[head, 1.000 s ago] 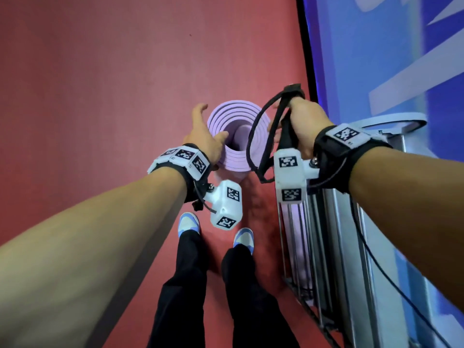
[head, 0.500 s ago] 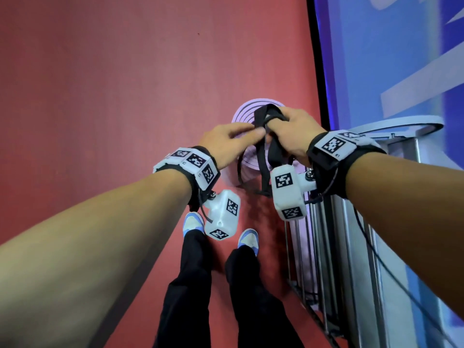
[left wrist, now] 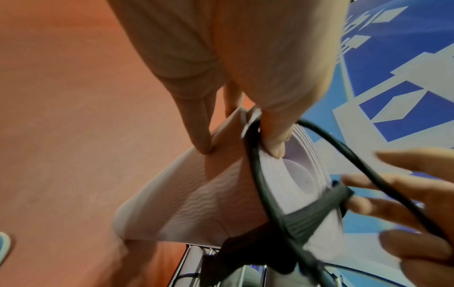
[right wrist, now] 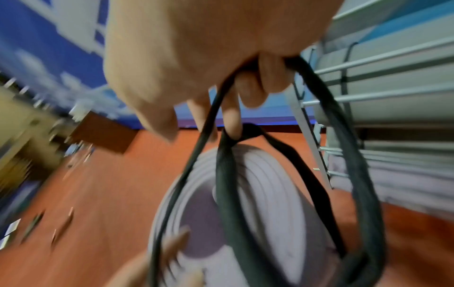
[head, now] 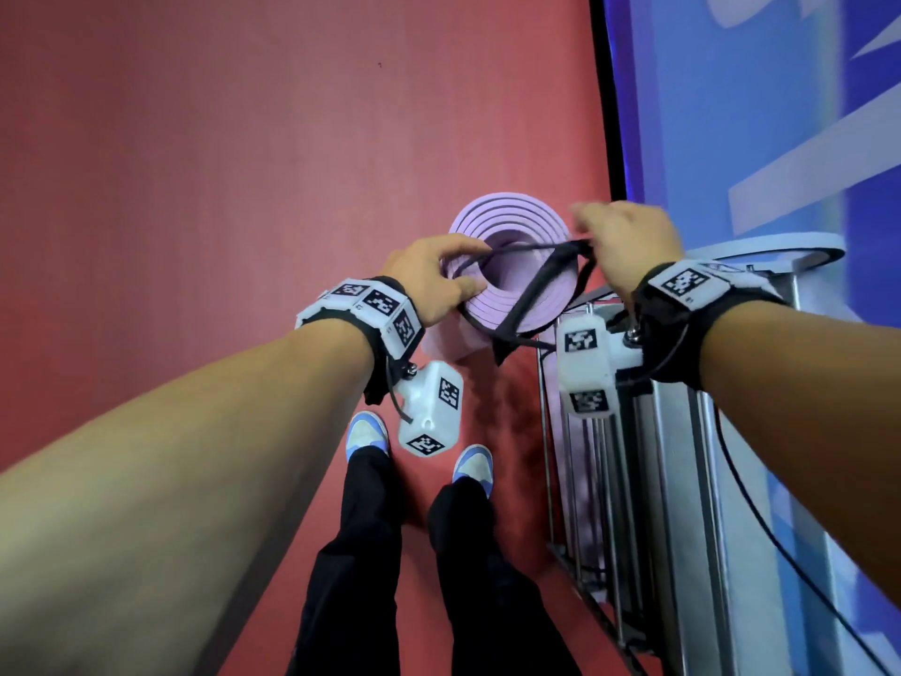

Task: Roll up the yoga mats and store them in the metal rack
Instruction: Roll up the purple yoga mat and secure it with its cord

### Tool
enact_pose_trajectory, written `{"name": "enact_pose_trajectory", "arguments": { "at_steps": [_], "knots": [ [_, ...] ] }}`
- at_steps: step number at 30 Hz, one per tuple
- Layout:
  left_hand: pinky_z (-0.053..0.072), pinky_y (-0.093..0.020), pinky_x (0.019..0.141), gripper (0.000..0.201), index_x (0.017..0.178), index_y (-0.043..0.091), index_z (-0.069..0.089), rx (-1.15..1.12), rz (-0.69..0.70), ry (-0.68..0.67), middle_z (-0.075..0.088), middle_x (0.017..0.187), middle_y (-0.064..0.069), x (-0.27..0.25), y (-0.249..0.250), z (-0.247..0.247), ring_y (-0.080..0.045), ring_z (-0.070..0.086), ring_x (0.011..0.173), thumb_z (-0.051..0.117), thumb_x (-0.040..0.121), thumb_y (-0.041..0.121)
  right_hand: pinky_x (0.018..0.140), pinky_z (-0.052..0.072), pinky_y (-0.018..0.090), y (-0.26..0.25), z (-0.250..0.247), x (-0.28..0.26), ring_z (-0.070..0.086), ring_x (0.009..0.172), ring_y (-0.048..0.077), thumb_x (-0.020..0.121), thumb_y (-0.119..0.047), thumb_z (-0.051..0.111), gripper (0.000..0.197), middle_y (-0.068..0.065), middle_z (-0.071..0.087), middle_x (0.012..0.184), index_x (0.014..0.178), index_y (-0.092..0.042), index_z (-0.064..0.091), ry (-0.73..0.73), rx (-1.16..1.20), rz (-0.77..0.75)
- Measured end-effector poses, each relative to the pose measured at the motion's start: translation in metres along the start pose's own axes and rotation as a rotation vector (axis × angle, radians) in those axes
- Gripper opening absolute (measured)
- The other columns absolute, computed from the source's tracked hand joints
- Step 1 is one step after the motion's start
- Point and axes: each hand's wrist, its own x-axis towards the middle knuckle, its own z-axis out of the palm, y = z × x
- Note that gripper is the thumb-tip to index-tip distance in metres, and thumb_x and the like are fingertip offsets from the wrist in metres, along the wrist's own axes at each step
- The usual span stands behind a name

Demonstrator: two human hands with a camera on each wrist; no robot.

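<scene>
Here we hold the rolled yoga mat [head: 512,280] by its upper end with our left hand [head: 431,278]: the wrist view shows the thumb [left wrist: 275,139] hooked over the rim into the spiral and a finger pressed against the ribbed outer wall, with one run of the black strap [head: 529,295] pinned under the thumb. Our right hand [head: 621,246] has its fingers curled through the strap's loops, holding them up over the open end of the roll; the strap [right wrist: 245,194] hangs from those fingers in several loops, and in that blurred view we cannot tell how they cross. From the head view the strap runs across the top of the lilac roll, from the left hand's fingers over to the right hand, with a wider band dropping down the near side.

The mat stands on end on the red floor [head: 244,187], just beside the metal rack [head: 634,480], not in it. Another lilac mat [head: 560,456] lies behind the rack's bars. A blue printed wall [head: 780,114] rises beyond the rack. Below, we see our black trousers and blue-and-white shoes [head: 368,434].
</scene>
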Motion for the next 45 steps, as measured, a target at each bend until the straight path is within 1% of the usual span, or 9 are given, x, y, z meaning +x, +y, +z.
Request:
{"name": "enact_pose_trajectory", "arguments": {
  "at_steps": [6, 10, 14, 20, 23, 25, 33, 39, 45],
  "knots": [
    [0.03, -0.011, 0.093, 0.045, 0.131, 0.035, 0.059, -0.013, -0.042, 0.038, 0.063, 0.13, 0.008, -0.001, -0.001, -0.001, -0.015, 0.053, 0.125, 0.07, 0.088, 0.03, 0.076, 0.048, 0.028, -0.003, 0.012, -0.01, 0.064, 0.086, 0.023, 0.08, -0.027, 0.066, 0.015, -0.001, 0.066, 0.078, 0.093, -0.023, 0.072, -0.146, -0.143, -0.138],
    [0.032, -0.013, 0.093, 0.042, 0.128, 0.039, 0.06, -0.018, -0.053, 0.038, 0.065, 0.126, 0.009, -0.003, -0.003, -0.003, -0.015, 0.054, 0.122, 0.069, 0.088, 0.028, 0.076, 0.059, 0.047, -0.014, 0.013, -0.015, 0.067, 0.067, 0.028, 0.079, -0.006, 0.051, 0.032, 0.009, 0.068, 0.07, 0.1, -0.019, 0.07, -0.204, 0.286, -0.027],
    [0.035, -0.018, 0.096, 0.038, 0.125, 0.039, 0.06, -0.061, -0.027, 0.015, 0.065, 0.122, 0.015, -0.009, 0.004, 0.004, -0.01, 0.055, 0.117, 0.066, 0.088, 0.046, 0.065, 0.062, 0.032, -0.025, 0.021, -0.019, 0.068, 0.075, 0.022, 0.088, 0.012, 0.046, 0.051, 0.005, 0.069, 0.101, 0.132, -0.009, 0.057, -0.311, 0.35, -0.069],
    [0.046, -0.034, 0.093, 0.077, 0.126, 0.033, 0.048, 0.046, -0.004, 0.036, 0.059, 0.121, 0.0, -0.006, 0.005, 0.017, -0.02, 0.056, 0.11, 0.079, 0.063, 0.064, 0.088, 0.051, 0.04, -0.027, 0.024, -0.021, 0.06, 0.106, 0.036, 0.08, -0.003, 0.065, 0.03, 0.023, 0.068, 0.108, 0.109, 0.004, 0.065, -0.278, 0.084, -0.268],
    [0.045, -0.03, 0.083, 0.06, 0.122, 0.03, 0.048, 0.066, -0.041, 0.051, 0.059, 0.118, -0.002, -0.006, 0.008, 0.018, -0.024, 0.055, 0.106, 0.077, 0.072, 0.043, 0.087, 0.048, 0.016, -0.027, 0.027, -0.017, 0.063, 0.109, 0.019, 0.085, -0.009, 0.064, 0.036, 0.006, 0.07, 0.119, 0.12, -0.014, 0.069, -0.218, -0.023, -0.272],
    [0.046, -0.031, 0.084, 0.039, 0.117, 0.028, 0.051, 0.01, -0.068, 0.079, 0.062, 0.115, -0.004, -0.006, 0.012, 0.016, -0.028, 0.056, 0.105, 0.065, 0.081, 0.026, 0.1, 0.043, 0.026, -0.026, 0.03, -0.009, 0.056, 0.119, 0.022, 0.087, -0.012, 0.06, 0.04, -0.001, 0.066, 0.124, 0.124, -0.025, 0.066, -0.14, -0.222, -0.355],
    [0.046, -0.038, 0.069, 0.034, 0.116, 0.026, 0.036, -0.108, -0.095, 0.02, 0.063, 0.091, -0.012, -0.012, 0.009, 0.011, -0.036, 0.058, 0.08, 0.037, 0.087, 0.008, 0.079, 0.041, 0.035, -0.021, 0.036, 0.008, 0.055, 0.103, 0.033, 0.096, -0.023, 0.049, 0.02, 0.007, 0.056, 0.117, 0.112, -0.026, 0.061, -0.032, -0.372, -0.331],
    [0.046, -0.055, 0.102, 0.059, 0.135, 0.026, 0.034, -0.298, -0.141, 0.013, 0.058, 0.133, -0.014, -0.013, -0.009, 0.003, -0.044, 0.056, 0.118, 0.035, 0.076, 0.016, 0.07, 0.035, 0.038, -0.029, 0.039, 0.004, 0.046, 0.079, 0.033, 0.098, -0.033, 0.042, 0.016, 0.006, 0.053, 0.091, 0.111, -0.03, 0.05, -0.031, -0.516, -0.303],
    [0.062, -0.042, 0.069, 0.037, 0.099, 0.019, 0.058, -0.353, -0.163, 0.138, 0.071, 0.098, -0.007, -0.002, -0.022, -0.004, -0.028, 0.069, 0.077, 0.038, 0.09, -0.01, 0.066, 0.037, 0.038, -0.051, 0.044, 0.012, 0.047, 0.074, 0.035, 0.102, -0.038, 0.034, 0.026, 0.011, 0.046, 0.081, 0.116, -0.021, 0.047, -0.06, -0.615, -0.325]
  ]
}}
